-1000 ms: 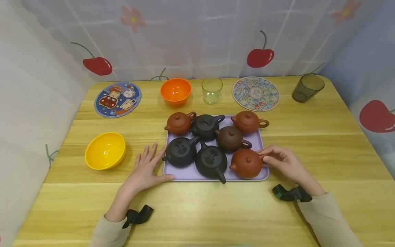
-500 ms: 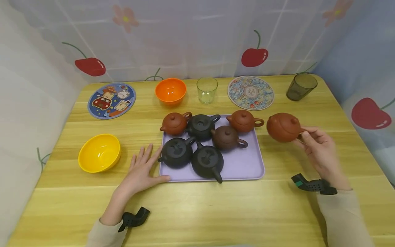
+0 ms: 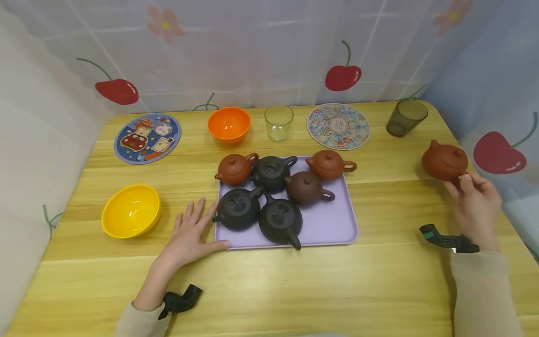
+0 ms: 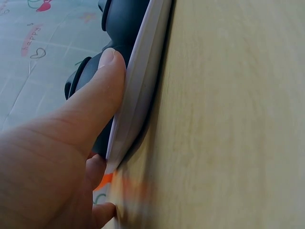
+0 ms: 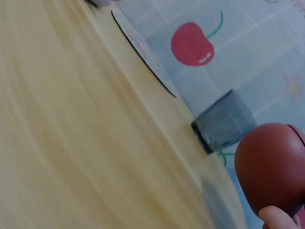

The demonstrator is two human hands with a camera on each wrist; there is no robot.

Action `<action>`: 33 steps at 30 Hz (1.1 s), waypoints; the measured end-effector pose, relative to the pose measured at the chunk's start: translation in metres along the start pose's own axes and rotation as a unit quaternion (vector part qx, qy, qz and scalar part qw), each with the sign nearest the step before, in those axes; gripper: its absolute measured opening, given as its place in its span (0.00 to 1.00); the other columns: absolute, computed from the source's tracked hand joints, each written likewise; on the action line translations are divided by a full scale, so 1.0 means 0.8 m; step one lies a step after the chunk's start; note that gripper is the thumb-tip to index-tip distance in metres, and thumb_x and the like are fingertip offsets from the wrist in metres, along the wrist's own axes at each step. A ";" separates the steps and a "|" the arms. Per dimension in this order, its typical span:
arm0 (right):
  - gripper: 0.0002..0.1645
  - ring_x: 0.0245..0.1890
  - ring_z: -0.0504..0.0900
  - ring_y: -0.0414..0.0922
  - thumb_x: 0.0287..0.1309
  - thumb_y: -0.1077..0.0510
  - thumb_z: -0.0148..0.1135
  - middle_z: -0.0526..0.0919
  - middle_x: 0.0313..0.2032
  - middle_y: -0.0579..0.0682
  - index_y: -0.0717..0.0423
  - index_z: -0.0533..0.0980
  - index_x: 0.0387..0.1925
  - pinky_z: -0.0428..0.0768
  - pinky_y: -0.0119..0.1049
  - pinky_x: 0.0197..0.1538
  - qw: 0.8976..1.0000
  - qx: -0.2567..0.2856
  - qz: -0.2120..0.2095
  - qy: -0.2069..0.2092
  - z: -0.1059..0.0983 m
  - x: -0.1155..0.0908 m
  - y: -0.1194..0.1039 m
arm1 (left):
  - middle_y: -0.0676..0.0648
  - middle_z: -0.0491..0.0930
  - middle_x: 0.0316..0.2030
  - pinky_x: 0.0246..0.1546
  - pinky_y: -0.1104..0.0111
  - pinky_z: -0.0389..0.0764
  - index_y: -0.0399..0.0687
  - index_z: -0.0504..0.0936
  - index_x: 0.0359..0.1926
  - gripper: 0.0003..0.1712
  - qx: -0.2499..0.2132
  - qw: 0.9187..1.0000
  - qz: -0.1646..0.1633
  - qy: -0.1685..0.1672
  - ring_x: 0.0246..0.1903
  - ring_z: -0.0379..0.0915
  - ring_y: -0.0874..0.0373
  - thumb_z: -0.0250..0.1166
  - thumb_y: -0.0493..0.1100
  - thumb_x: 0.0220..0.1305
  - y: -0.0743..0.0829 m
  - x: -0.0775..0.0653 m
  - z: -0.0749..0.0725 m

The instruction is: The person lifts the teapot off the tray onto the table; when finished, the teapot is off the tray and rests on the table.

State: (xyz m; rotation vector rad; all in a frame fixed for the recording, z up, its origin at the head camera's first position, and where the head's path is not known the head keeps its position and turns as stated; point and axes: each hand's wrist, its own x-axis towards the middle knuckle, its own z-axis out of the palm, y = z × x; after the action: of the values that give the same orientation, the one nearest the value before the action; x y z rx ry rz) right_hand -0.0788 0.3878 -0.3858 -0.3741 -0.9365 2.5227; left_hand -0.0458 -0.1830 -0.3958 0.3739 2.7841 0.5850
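In the head view my right hand point(image 3: 477, 203) grips the handle of a reddish-brown teapot point(image 3: 445, 161), held up over the table's right side. The right wrist view shows the teapot's round body point(image 5: 269, 167) above the tabletop. My left hand point(image 3: 185, 234) lies with spread fingers at the left front corner of a lilac tray point(image 3: 328, 229), thumb on its rim. On the tray sit black teapots point(image 3: 238, 209), a dark brown teapot point(image 3: 306, 188) and two reddish-brown ones, the left one point(image 3: 234, 169) and the right one point(image 3: 328, 164).
A yellow bowl point(image 3: 131, 211) stands left of my left hand. Along the back are a blue round mat point(image 3: 147, 139), an orange bowl point(image 3: 229, 125), a green glass point(image 3: 278, 124), a patterned round mat point(image 3: 338, 126) and a dark glass point(image 3: 406, 118). A curtain hangs behind.
My right hand has lifted the reddish-brown teapot from the tray's right front corner and carried it right and back. The left hand has stayed at the tray's corner.
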 end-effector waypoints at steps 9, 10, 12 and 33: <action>0.11 0.44 0.73 0.43 0.47 0.75 0.55 0.66 0.40 0.49 0.68 0.68 0.36 0.76 0.41 0.34 0.995 -0.016 0.009 0.098 -0.019 0.004 -0.009 | 0.42 0.34 0.66 0.56 0.46 0.31 0.64 0.42 0.66 0.55 -0.008 1.000 0.000 -0.008 0.62 0.22 0.43 0.54 0.75 0.39 -0.002 0.000 0.000; 0.11 0.44 0.73 0.43 0.46 0.76 0.55 0.66 0.40 0.49 0.68 0.68 0.35 0.76 0.41 0.33 0.994 -0.015 0.008 0.103 -0.020 0.005 -0.008 | 0.42 0.34 0.66 0.56 0.46 0.30 0.64 0.42 0.66 0.55 -0.009 1.000 0.000 -0.008 0.62 0.22 0.43 0.54 0.75 0.40 -0.001 -0.001 0.000; 0.10 0.44 0.72 0.43 0.46 0.76 0.56 0.66 0.38 0.49 0.69 0.68 0.33 0.77 0.41 0.32 0.994 -0.018 0.005 0.112 -0.022 0.006 -0.006 | 0.42 0.34 0.66 0.56 0.46 0.30 0.64 0.41 0.66 0.55 -0.011 1.000 0.000 -0.008 0.62 0.22 0.43 0.54 0.75 0.40 -0.002 -0.001 0.000; 0.13 0.30 0.73 0.37 0.47 0.58 0.62 0.68 0.41 0.45 0.56 0.75 0.37 0.69 0.19 0.24 0.869 -0.456 -0.140 0.129 0.030 -0.026 -0.011 | 0.42 0.33 0.66 0.55 0.45 0.30 0.65 0.41 0.66 0.55 -0.014 1.000 0.005 -0.005 0.62 0.21 0.43 0.54 0.74 0.41 -0.002 0.001 0.001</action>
State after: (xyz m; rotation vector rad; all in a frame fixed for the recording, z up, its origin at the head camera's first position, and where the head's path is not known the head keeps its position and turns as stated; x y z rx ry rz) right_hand -0.0676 0.3705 -0.3604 -0.7533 -1.8617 1.5691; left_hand -0.0465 -0.1842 -0.3974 0.3830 2.7635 0.6226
